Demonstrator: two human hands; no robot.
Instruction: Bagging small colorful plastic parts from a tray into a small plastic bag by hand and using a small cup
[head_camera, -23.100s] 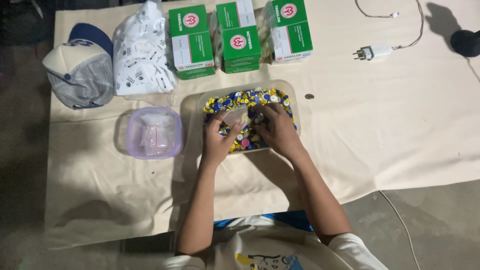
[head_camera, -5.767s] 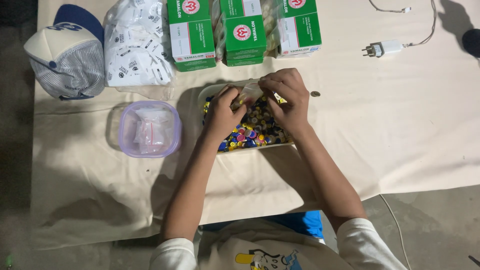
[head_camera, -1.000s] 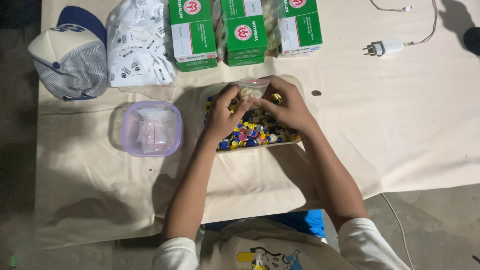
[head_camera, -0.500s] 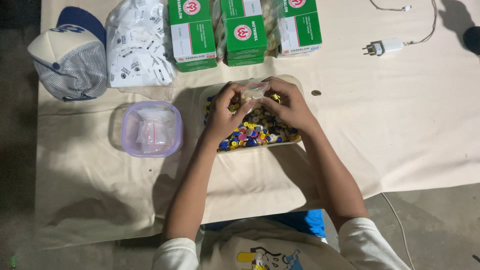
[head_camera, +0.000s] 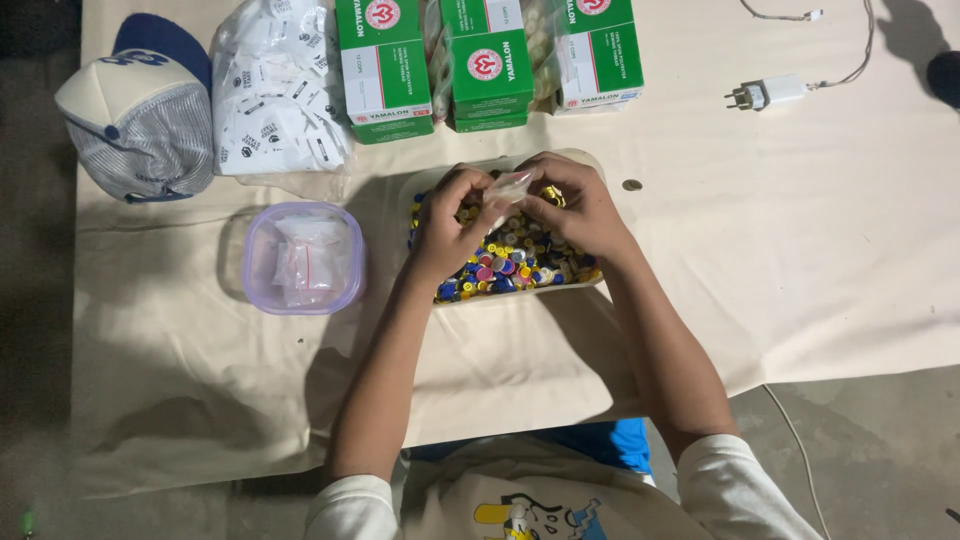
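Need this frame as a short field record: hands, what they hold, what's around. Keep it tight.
left hand: over the tray, fingers pinching one end of the small clear bag
right hand: over the tray, fingers pinching the bag's other end
small clear bag: held between both hands, contents unclear
tray: shallow, filled with small multicoloured pieces
purple-lidded tub: left of tray, small bags inside
far edge: three green boxes, white bag of packets, cap
right: white plug adapter, coin
surface: beige cloth

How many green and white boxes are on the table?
3, in a row at the far edge: the left box, the middle box and the right box. Others may be hidden beyond the picture's top edge.
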